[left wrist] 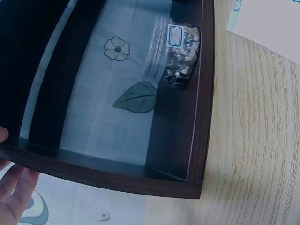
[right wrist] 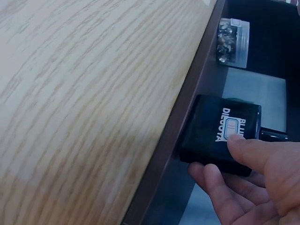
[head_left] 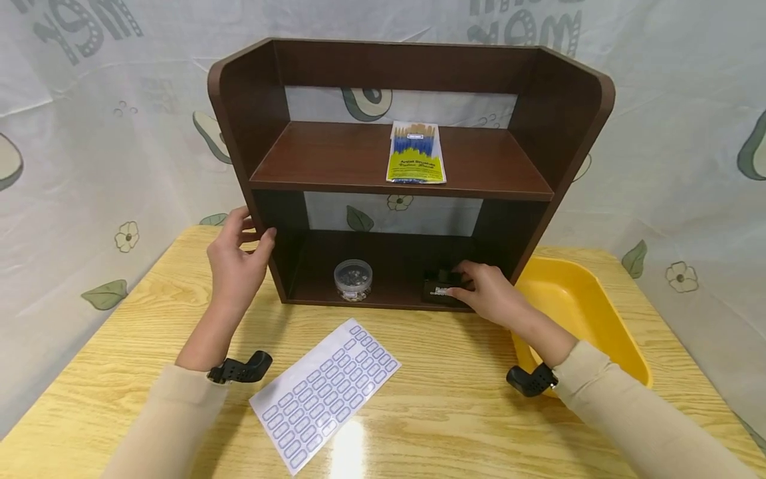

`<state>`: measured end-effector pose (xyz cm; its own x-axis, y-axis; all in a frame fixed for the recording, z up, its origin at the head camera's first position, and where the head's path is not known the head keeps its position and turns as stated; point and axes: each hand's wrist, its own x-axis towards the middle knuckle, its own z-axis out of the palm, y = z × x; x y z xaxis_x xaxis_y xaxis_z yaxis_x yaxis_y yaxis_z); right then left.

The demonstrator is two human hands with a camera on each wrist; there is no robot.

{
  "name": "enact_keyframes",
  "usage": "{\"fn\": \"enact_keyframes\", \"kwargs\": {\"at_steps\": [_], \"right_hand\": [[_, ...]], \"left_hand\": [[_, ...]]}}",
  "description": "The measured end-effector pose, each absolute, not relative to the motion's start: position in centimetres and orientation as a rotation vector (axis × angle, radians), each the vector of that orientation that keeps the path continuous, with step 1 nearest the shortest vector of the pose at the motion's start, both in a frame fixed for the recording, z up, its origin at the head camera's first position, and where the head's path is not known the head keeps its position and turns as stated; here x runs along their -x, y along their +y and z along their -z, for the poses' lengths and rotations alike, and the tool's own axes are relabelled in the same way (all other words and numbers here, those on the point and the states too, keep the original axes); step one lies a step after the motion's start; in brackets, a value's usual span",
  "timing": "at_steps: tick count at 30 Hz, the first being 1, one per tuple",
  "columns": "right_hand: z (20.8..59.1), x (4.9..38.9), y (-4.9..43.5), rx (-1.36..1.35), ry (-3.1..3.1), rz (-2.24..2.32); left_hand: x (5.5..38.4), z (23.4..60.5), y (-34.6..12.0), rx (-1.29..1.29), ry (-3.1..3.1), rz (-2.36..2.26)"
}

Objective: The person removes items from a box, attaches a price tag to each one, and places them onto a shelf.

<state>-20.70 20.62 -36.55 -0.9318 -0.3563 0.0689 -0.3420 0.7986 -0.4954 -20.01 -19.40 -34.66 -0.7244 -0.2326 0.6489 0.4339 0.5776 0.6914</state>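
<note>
My right hand point(head_left: 487, 293) pinches a black perfume bottle point(head_left: 432, 287) at the right of the lower shelf. In the right wrist view, the thumb presses the small label on the front of the perfume bottle point(right wrist: 206, 126), and the other fingers lie along its side. The bottle's base is by the shelf's front edge. My left hand point(head_left: 236, 259) grips the left side panel of the dark brown shelf unit point(head_left: 395, 243), thumb inside and fingers outside. A clear round tub of metal pieces point(head_left: 353, 281), also labelled, stands left of the bottle on the same board.
A pack of artist brushes point(head_left: 415, 153) with a label lies on the upper shelf. On the wooden table point(head_left: 455, 412), a sheet of blue-edged labels point(head_left: 326, 392) lies in front of the unit. A yellow tray point(head_left: 577, 299) sits at the right, beneath my right forearm.
</note>
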Motion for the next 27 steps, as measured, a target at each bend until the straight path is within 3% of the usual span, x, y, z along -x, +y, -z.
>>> {"fn": "enact_keyframes", "kwargs": {"at_steps": [17,27], "right_hand": [[37.2,20.5,20.8,0.591,2.947,0.817],[36.0,17.3,20.6,0.581,3.006,0.824]], "left_hand": [[20.0,34.9,-19.4,0.148,-2.094,1.143],[19.1,34.4,-19.6,0.14,-2.129,1.153]]}}
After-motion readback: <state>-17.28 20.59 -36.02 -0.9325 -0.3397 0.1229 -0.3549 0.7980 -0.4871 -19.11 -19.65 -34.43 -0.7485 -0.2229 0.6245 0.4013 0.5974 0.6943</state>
